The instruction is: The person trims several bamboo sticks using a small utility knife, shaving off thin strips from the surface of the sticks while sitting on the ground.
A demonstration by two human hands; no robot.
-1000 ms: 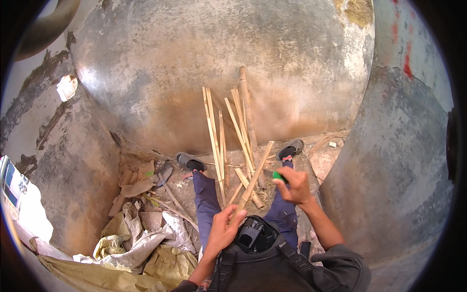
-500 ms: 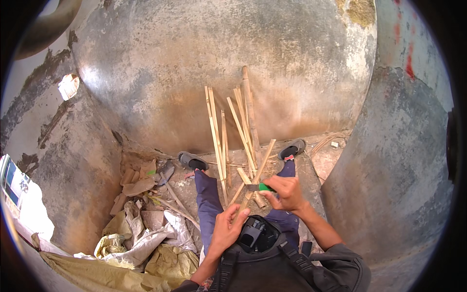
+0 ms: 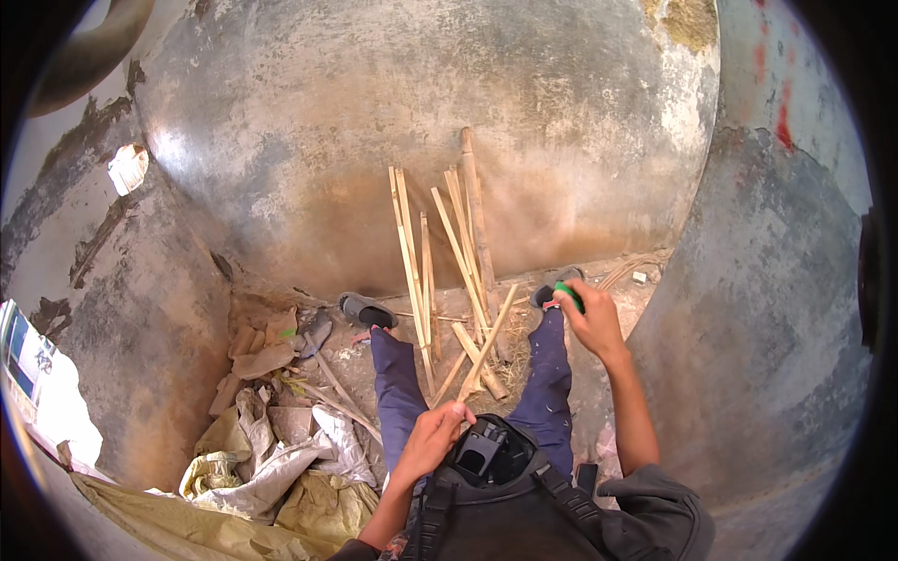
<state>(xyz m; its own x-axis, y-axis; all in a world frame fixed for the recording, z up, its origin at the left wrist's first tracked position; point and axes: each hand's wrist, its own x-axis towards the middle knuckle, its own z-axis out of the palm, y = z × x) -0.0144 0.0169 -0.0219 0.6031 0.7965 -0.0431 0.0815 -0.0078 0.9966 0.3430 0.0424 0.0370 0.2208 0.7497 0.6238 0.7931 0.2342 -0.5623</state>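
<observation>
My left hand (image 3: 432, 439) is closed on the near end of a split bamboo strip (image 3: 491, 338), close to my waist. The strip slants away from me, up and to the right. Out by my right shoe, my right hand (image 3: 596, 321) grips a green-handled knife (image 3: 570, 295), apart from the strip. The knife's blade is hard to make out against the dark shoe. Below the held strip, a thicker piece of bamboo (image 3: 492, 381) lies on the floor between my legs.
Several bamboo strips (image 3: 409, 252) and a bamboo pole (image 3: 478, 220) lean on the plastered wall (image 3: 309, 196) ahead. Crumpled sacks (image 3: 323, 510) and broken pieces (image 3: 265, 360) heap up on the left. Another wall (image 3: 748, 318) rises close on my right.
My right hand has swung the knife away from the strip, forward and to the right. My left hand keeps hold of the strip, which has shifted slightly toward me.
</observation>
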